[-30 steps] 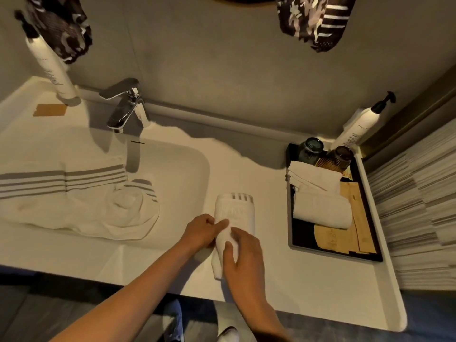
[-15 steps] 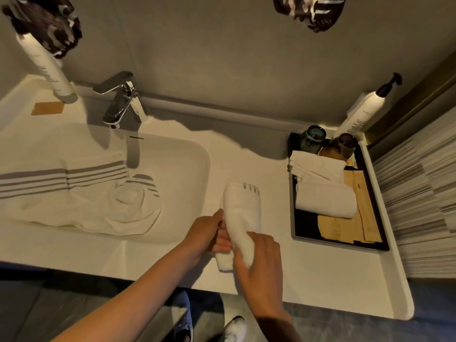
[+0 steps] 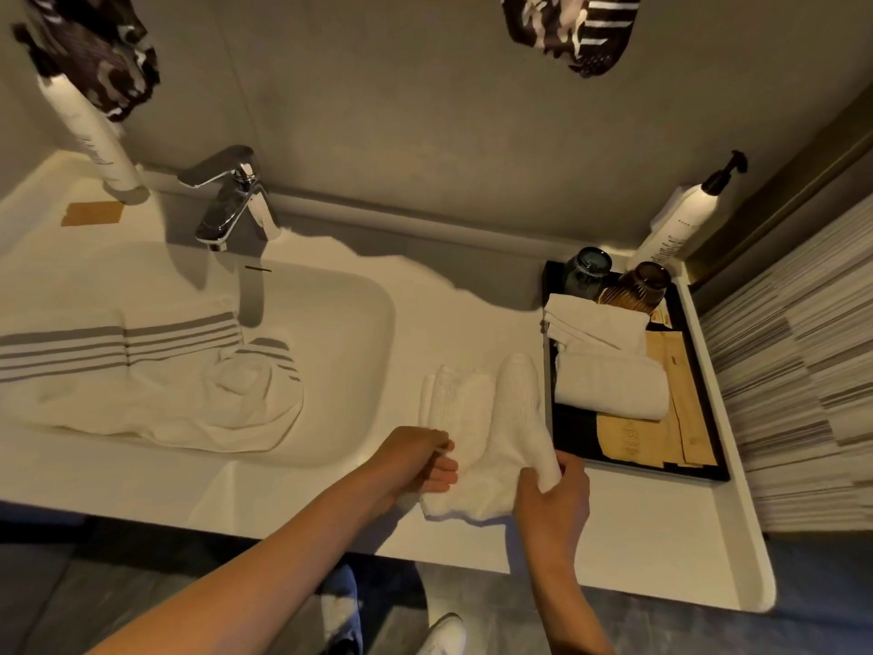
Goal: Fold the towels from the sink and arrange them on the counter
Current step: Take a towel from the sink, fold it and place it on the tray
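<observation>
A small white towel (image 3: 482, 432) lies partly folded on the white counter (image 3: 614, 550) between the sink and the tray. My left hand (image 3: 415, 458) grips its near left edge, fingers curled into the cloth. My right hand (image 3: 552, 498) pinches its right side, which stands lifted as a thick fold. A larger white towel with grey stripes (image 3: 156, 375) lies crumpled in the sink (image 3: 349, 333) and over its left rim. Two folded white towels (image 3: 609, 366) sit on the black tray (image 3: 708, 470).
A chrome faucet (image 3: 231, 205) stands behind the sink. A white bottle (image 3: 89, 130) is at the back left, a pump bottle (image 3: 680, 219) at the back right. Two dark glasses (image 3: 614, 281) and tan paper packets (image 3: 661, 418) share the tray. The counter ends at the right.
The small towel, held as a narrow roll before, has spread wider. My right hand has pulled its right side toward the tray while my left hand keeps hold of the left edge.
</observation>
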`<state>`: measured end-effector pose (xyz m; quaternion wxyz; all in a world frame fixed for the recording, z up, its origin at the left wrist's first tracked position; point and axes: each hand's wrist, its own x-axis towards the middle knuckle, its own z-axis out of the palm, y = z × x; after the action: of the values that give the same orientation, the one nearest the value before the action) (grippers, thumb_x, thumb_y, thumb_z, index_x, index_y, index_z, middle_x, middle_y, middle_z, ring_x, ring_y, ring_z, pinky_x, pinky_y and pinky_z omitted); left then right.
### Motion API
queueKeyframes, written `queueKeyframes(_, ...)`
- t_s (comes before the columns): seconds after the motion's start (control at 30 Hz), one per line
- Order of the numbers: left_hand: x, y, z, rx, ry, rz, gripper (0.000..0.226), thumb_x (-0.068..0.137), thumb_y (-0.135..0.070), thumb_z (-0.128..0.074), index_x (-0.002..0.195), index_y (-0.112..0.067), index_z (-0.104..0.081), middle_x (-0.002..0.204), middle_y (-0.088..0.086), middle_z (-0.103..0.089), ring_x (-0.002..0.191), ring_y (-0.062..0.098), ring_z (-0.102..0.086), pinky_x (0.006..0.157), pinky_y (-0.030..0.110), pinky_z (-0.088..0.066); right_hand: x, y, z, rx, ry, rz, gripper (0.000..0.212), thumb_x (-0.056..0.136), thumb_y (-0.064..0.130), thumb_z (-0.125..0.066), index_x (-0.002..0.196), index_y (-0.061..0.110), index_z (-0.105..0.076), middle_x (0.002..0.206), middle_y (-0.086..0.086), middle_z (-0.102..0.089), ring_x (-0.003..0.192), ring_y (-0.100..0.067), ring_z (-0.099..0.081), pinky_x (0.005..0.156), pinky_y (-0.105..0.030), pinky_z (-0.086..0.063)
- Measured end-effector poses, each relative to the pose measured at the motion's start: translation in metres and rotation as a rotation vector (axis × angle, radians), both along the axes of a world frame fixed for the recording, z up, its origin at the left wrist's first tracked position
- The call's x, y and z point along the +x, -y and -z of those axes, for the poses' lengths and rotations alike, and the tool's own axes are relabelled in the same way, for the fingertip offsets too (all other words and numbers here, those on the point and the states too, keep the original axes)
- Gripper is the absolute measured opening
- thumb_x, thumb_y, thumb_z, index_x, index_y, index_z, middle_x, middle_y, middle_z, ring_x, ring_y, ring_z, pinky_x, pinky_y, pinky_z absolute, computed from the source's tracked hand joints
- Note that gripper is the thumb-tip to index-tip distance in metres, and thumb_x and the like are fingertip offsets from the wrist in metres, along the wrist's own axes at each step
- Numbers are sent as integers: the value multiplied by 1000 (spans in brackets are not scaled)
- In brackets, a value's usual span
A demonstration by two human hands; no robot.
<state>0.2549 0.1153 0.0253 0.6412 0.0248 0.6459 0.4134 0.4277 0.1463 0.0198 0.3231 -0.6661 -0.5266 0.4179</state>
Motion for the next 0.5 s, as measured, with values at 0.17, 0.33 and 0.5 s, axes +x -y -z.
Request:
queueKeyframes(0.17,31,-13,-10,102,254,-91,23,99,-15,-56,103,5,-67,95,25,-73,86,33,-73,77,38,-62,9,-4,-4,-111,-82,-3,28,91,13,-62,117,16,-52,106,-5,-60,89,-14,-59,65,-19,-42)
queueKeyframes(0.33,50,-19,15,-32,456,-175,24,101,-13,-50,104,6,-65,102,22,-72,94,31,-69,75,36,-61,21,-17,-10,-218,16,-64,35,83,20,-76,107,15,-52,97,-3,-58,75,-7,-52,50,-8,-38)
queueKeyframes(0.5,53,-23,20,-69,348,-170,24,101,-16,-51,103,3,-65,95,17,-72,87,26,-69,68,32,-60,4,-9,-2,-2,218,-116,25,85,13,-68,101,18,-49,99,-4,-57,90,-22,-59,62,-23,-42)
